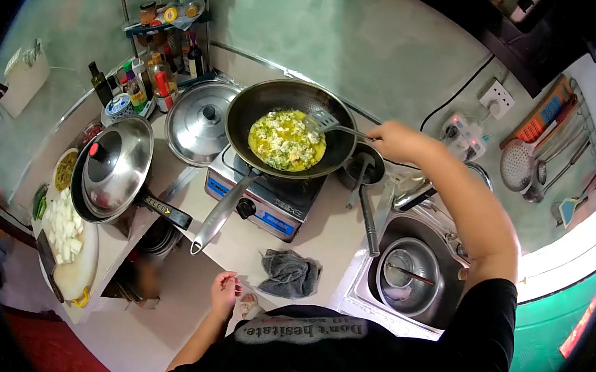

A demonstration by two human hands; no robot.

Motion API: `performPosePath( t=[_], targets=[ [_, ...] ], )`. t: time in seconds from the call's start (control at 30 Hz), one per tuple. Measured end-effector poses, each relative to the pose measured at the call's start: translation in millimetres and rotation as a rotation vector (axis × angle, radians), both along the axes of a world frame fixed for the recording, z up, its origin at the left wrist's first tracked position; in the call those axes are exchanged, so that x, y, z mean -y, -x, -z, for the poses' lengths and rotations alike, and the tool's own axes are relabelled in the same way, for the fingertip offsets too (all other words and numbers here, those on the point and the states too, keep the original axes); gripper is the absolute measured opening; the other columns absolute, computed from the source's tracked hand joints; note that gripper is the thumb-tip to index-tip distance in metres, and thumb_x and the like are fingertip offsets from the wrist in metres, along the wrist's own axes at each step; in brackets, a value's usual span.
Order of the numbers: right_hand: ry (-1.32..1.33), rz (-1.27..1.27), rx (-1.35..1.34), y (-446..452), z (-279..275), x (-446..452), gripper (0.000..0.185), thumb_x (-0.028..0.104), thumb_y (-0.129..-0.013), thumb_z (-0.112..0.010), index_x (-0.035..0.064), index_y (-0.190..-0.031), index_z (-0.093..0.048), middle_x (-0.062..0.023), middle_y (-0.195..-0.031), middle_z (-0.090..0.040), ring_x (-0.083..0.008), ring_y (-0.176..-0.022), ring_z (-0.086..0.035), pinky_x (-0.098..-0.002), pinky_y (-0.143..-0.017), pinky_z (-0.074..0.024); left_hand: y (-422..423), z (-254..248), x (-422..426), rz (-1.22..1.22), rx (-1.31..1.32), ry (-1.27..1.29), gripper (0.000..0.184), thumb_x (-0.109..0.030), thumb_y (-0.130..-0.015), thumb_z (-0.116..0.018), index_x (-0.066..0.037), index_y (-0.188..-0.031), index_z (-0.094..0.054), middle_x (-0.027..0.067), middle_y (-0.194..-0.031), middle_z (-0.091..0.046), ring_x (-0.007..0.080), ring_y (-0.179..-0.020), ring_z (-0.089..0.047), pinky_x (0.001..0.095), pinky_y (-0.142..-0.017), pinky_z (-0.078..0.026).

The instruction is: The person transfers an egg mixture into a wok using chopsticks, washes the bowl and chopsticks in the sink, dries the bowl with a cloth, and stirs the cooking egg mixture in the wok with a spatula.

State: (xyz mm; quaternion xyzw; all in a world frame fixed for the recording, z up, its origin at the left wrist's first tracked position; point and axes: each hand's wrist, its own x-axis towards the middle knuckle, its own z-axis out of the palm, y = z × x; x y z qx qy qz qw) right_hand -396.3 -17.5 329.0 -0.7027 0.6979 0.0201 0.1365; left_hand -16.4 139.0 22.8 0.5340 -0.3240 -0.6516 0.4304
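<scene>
My right hand [392,141] is closed round the handle of a slotted spatula [322,122]. The spatula's blade touches the right edge of a yellow-green egg mixture [286,141] with white bits. That mixture lies in a dark wok [338,154] on a gas stove [259,200]; the wok's long metal handle points down and left. Near the counter's front edge, my left hand [225,291] hangs low with its fingers curled, and nothing can be made out in it. A grey cloth [290,274] lies to its right.
A lidded pan [116,170] stands at the left, beside chopped white pieces [65,228] and a knife [46,255] on a board. Behind are a metal lid [202,124] and bottles [136,92]. A small pot [361,166] sits right of the wok, a sink with bowls [409,277] further right.
</scene>
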Motion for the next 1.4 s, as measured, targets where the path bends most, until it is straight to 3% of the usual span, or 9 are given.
performPosePath(
  t=[0.37,0.43,0.53,0.6,0.77,0.87,1.0,1.23,1.4],
  targets=[
    [-0.327,0.119,-0.239,-40.9,4.0,-4.0,0.04,0.009,-0.071,-0.046,0.0128,-0.11,-0.053,-0.0142,-0.076,-0.06,-0.0222,-0.059,-0.059,-0.0332,-0.051,-0.047,11.9,-4.7,-2.1,0.073,-0.053,0.012,0.013,-0.007,-0.084,-0.042,-0.003,-0.095,-0.048,0.0063,-0.079,-0.052,0.0115,-0.061,-0.05,0.0229,-0.053,-0.042],
    [-0.414,-0.154,-0.391,-37.1,16.1,-3.1,0.045,0.006,-0.07,-0.045,0.0156,-0.113,-0.051,-0.0134,-0.08,-0.06,-0.0243,-0.068,-0.059,-0.0331,-0.055,-0.0472,11.9,-6.9,0.3,0.068,-0.046,0.025,0.013,-0.007,-0.084,-0.042,-0.003,-0.094,-0.048,0.0063,-0.078,-0.052,0.0113,-0.062,-0.05,0.0228,-0.053,-0.042],
    [-0.12,-0.168,-0.308,-22.3,3.5,-15.0,0.046,0.006,-0.071,-0.047,0.0182,-0.115,-0.05,-0.0132,-0.087,-0.06,-0.0245,-0.077,-0.058,-0.033,-0.06,-0.0472,5.9,-2.3,-1.2,0.04,-0.022,0.041,0.013,-0.007,-0.084,-0.042,-0.002,-0.094,-0.048,0.0062,-0.078,-0.052,0.0112,-0.061,-0.05,0.0228,-0.053,-0.042],
    [-0.284,0.163,-0.162,-53.9,-47.3,-33.1,0.045,0.002,-0.068,-0.046,0.0175,-0.109,-0.054,-0.0132,-0.093,-0.059,-0.0282,-0.073,-0.058,-0.0363,-0.064,-0.0468,2.6,-3.8,-2.2,0.03,-0.009,0.033,0.013,-0.006,-0.083,-0.041,-0.002,-0.094,-0.048,0.0061,-0.078,-0.052,0.0111,-0.06,-0.049,0.023,-0.052,-0.043],
    [-0.109,-0.216,-0.145,-14.8,-25.2,-23.0,0.034,0.009,-0.073,-0.047,0.0107,-0.105,-0.056,-0.0128,-0.072,-0.059,-0.023,-0.06,-0.057,-0.0338,-0.049,-0.0456,0.9,5.0,-3.0,0.029,-0.013,0.012,0.012,-0.006,-0.083,-0.041,-0.003,-0.093,-0.049,0.006,-0.077,-0.052,0.0111,-0.059,-0.049,0.0232,-0.052,-0.043],
    [-0.386,0.045,-0.181,-48.4,-34.2,-33.0,0.036,0.018,-0.077,-0.049,0.0104,-0.112,-0.051,-0.0114,-0.08,-0.06,-0.0193,-0.055,-0.056,-0.0307,-0.051,-0.0469,5.9,-0.1,-3.4,0.05,-0.002,0.008,0.012,-0.006,-0.083,-0.041,-0.004,-0.093,-0.049,0.0058,-0.077,-0.052,0.0111,-0.059,-0.049,0.0232,-0.052,-0.043],
    [-0.427,0.108,-0.275,-51.2,-19.7,-27.5,0.035,0.018,-0.078,-0.048,0.0107,-0.112,-0.051,-0.0113,-0.075,-0.059,-0.0197,-0.057,-0.056,-0.0319,-0.054,-0.0471,6.9,3.5,0.6,0.051,-0.005,0.011,0.013,-0.005,-0.083,-0.041,-0.004,-0.094,-0.048,0.0058,-0.077,-0.052,0.0112,-0.059,-0.049,0.0231,-0.052,-0.043],
    [-0.263,-0.085,-0.361,-35.3,-20.5,-21.8,0.029,0.019,-0.077,-0.05,0.0091,-0.105,-0.054,-0.0144,-0.09,-0.059,-0.0302,-0.087,-0.055,-0.0383,-0.076,-0.0416,7.1,4.6,3.2,0.054,0.02,0.048,0.013,-0.006,-0.083,-0.041,-0.004,-0.094,-0.048,0.0061,-0.077,-0.052,0.0111,-0.059,-0.049,0.0231,-0.052,-0.043],
    [-0.227,-0.125,-0.257,-25.8,-43.4,-14.5,0.03,0.014,-0.073,-0.049,0.0094,-0.101,-0.058,-0.0146,-0.086,-0.059,-0.0261,-0.077,-0.058,-0.0355,-0.067,-0.0446,2.9,7.7,0.4,0.043,0.019,0.034,0.013,-0.005,-0.083,-0.041,-0.003,-0.093,-0.049,0.0058,-0.076,-0.052,0.0113,-0.059,-0.049,0.0233,-0.052,-0.043]
  ],
)
